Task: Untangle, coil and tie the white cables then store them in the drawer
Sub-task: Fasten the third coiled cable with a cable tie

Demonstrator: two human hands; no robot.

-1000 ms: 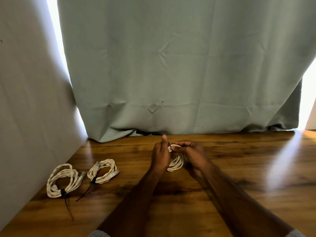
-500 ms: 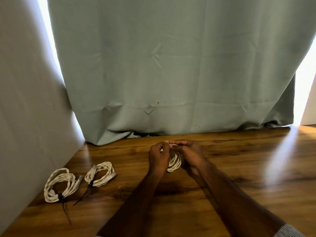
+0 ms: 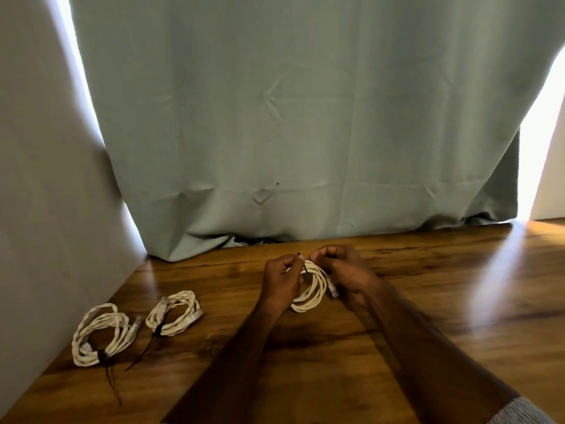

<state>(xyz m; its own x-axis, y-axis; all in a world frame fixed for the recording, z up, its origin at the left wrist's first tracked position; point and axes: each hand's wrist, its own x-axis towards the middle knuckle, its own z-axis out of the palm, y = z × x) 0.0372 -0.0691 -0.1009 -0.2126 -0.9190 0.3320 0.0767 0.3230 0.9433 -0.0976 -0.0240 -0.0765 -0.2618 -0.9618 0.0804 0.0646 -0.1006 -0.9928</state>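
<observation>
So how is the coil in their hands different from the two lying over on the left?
The held coil is gripped by the left hand and right hand, its black tie apparently unfinished. The far-left coil and the middle coil lie untouched on the table, each cinched by a trailing black tie. All are white cable.

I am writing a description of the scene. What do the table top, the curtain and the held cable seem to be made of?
Brown table top: glossy wood or wood-look laminate; grain and bright reflections show.
Pale green curtain: matte woven fabric, with creases and folds.
White coiled cable held by both hands: probably plastic-sheathed, twisted strands; too small to be sure.
</observation>
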